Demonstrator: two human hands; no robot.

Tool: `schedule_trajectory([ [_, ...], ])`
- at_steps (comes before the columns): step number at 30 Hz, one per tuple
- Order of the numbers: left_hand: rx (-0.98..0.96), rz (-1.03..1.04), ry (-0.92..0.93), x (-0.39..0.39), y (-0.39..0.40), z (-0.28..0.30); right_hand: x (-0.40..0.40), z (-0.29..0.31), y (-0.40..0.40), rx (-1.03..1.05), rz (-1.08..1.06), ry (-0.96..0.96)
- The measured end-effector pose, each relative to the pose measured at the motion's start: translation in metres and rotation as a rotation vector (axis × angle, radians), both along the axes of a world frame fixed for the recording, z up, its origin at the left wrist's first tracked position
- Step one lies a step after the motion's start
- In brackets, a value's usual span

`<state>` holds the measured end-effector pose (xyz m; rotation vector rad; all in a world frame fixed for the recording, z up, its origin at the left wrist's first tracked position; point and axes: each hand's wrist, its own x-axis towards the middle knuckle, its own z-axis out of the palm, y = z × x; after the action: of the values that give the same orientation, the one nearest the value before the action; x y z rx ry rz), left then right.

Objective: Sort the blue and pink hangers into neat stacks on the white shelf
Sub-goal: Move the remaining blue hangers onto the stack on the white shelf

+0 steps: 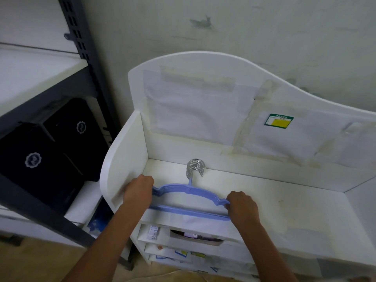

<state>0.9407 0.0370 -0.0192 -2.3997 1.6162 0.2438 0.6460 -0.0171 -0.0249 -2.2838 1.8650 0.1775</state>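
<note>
A stack of blue hangers [189,190] lies flat on the top of the white shelf [284,202], near its front left corner. Their bunched metal hooks [195,166] point toward the shelf's back panel. My left hand [139,189] is closed around the left end of the stack. At the other end, my right hand [242,206] grips the stack by its right tip. No pink hangers are in view.
The shelf's left side wall [124,159] stands right beside my left hand. A green and yellow label [279,120] sticks to the back panel. Lower shelf levels [193,241] hold small items. A dark metal rack [85,64] with black boxes [46,155] stands at the left.
</note>
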Motion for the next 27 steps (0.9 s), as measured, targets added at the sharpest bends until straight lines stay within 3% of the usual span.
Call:
schedule_trajectory([
  [27, 0.063, -0.128, -0.076, 0.0, -0.014, -0.007, 0.019, -0.01, -0.015, -0.001, 0.175, 0.073],
])
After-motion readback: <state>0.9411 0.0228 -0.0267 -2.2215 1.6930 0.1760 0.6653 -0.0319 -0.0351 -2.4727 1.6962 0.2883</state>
